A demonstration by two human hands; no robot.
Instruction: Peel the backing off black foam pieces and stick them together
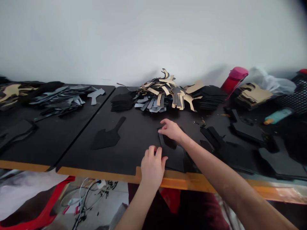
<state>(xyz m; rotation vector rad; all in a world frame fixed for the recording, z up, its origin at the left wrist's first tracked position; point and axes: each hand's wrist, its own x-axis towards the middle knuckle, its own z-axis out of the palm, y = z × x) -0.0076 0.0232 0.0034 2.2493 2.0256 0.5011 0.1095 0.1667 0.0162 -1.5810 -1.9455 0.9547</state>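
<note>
A flat black cut-out piece (174,156) with a narrow arm lies on the table's front edge in front of me. My left hand (152,164) rests at its lower left, palm down, fingers slightly bent and thumb apart near the piece's edge. Above, my right hand (171,129) reaches over the piece's narrow upper end. Its thumb touches or almost touches the tip there, and a gap separates thumb from index finger. Left of my hands, another black cut-out (107,135) lies flat.
At the back are a heap of tan and grey strips (165,91) and black stacks (122,101). Grey pieces (64,97) lie left; more black pieces (249,127) lie right. A pink bottle (235,78), teal tube (278,116) and plastic bag (273,81) stand right. Cables (83,198) trail below.
</note>
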